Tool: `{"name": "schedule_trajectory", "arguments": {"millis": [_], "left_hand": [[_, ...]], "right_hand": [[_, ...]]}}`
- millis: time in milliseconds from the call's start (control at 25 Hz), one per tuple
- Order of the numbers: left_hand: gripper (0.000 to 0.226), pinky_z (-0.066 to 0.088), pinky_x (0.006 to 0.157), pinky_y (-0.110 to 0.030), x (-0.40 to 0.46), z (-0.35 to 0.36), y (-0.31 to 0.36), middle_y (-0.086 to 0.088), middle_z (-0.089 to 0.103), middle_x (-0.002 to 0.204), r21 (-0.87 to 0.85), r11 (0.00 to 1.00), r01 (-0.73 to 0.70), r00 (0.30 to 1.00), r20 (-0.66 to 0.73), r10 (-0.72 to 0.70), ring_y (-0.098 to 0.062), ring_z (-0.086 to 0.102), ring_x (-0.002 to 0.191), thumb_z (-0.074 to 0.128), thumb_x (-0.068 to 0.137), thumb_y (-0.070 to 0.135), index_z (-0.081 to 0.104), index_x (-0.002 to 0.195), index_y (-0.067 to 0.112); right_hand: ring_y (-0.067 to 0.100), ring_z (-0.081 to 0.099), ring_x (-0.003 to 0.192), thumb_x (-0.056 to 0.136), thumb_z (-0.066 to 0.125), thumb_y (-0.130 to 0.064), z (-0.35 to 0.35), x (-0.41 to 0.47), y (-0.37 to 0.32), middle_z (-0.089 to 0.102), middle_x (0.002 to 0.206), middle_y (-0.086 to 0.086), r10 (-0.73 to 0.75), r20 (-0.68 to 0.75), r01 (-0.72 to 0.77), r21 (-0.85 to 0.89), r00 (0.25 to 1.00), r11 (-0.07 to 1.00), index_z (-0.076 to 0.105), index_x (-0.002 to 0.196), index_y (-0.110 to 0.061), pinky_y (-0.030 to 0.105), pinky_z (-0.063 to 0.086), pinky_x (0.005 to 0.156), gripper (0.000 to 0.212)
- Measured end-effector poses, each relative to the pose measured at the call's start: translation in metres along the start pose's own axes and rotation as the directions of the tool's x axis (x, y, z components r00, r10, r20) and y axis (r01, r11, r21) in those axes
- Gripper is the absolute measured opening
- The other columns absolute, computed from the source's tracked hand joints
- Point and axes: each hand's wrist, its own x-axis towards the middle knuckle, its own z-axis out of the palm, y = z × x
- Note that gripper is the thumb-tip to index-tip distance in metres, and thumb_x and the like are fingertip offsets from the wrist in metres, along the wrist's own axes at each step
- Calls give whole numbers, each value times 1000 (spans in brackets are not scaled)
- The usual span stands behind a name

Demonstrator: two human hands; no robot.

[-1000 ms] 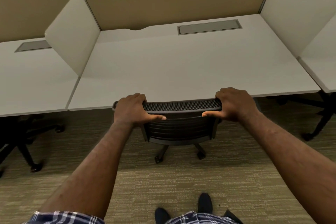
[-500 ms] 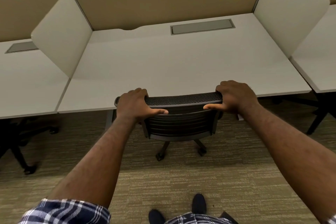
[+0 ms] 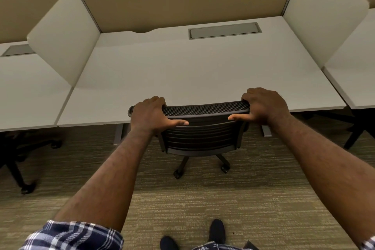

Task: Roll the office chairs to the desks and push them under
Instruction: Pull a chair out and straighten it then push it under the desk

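Observation:
A black office chair (image 3: 200, 136) with a mesh backrest stands at the front edge of the white desk (image 3: 192, 79); its seat is hidden under the desktop. My left hand (image 3: 151, 114) grips the left end of the backrest's top edge, fingers over the top and thumb pointing inward. My right hand (image 3: 262, 105) grips the right end the same way. The chair's castors (image 3: 224, 168) rest on the carpet just outside the desk edge.
White divider panels (image 3: 65, 32) flank the desk on both sides, with a tan partition behind. Neighbouring desks left (image 3: 26, 91) and right (image 3: 357, 79) have dark chair bases (image 3: 18, 170) beneath them. Grey desk legs (image 3: 118, 134) stand either side of the chair. My shoes (image 3: 217, 229) are on the carpet.
The chair has rolled a little further toward the desk, and I have stepped closer. Both hands keep the same grip on the backrest.

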Motion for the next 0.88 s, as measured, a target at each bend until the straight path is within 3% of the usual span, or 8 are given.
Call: {"name": "schedule_trajectory", "arguments": {"millis": [400, 640, 720, 800, 880], "left_hand": [[93, 40, 67, -32, 0, 2, 2, 5, 54, 85, -4, 1000, -6, 1000, 11, 6, -15, 51, 77, 39, 44, 103, 53, 89, 23], [96, 40, 74, -33, -9, 8, 4, 3, 56, 92, 25, 1000, 4, 1000, 24, -5, -17, 52, 84, 34, 48, 103, 57, 97, 23], [97, 41, 84, -37, -13, 7, 4, 1, 58, 102, 30, 1000, -3, 999, 38, 2, -20, 53, 94, 32, 55, 101, 57, 107, 23], [95, 35, 101, -44, -21, 6, 2, -2, 54, 123, -18, 1000, -12, 1000, 15, 13, -23, 48, 116, 36, 64, 95, 52, 124, 24], [97, 17, 116, -51, -38, 8, -4, -5, 34, 149, 5, 1000, -31, 999, -20, 31, -28, 22, 142, 37, 69, 91, 40, 139, 24]], "right_hand": [[19, 50, 76, 56, 7, -104, 1, -1, 5, 53, 82, -3, -8, 20, 8, 5, 1000, 1000, 60, 86, -20, 31, 36, 59, 104], [18, 51, 79, 54, 8, -106, 2, -7, 3, 53, 85, -4, -3, 105, 0, 32, 994, 999, 61, 90, -22, 32, 39, 62, 105], [22, 54, 82, 58, 10, -105, 1, -9, -5, 56, 89, 0, -11, 69, 8, 44, 998, 999, 64, 96, -20, 35, 42, 68, 108], [28, 56, 87, 69, 18, -99, 3, -10, -22, 61, 98, 6, -72, -62, 74, 30, 995, 997, 66, 108, -15, 41, 43, 79, 104], [32, 56, 94, 82, 32, -86, 8, -8, -53, 62, 107, 11, -166, -239, 176, 21, 957, 984, 62, 119, -10, 45, 42, 84, 90]]}}
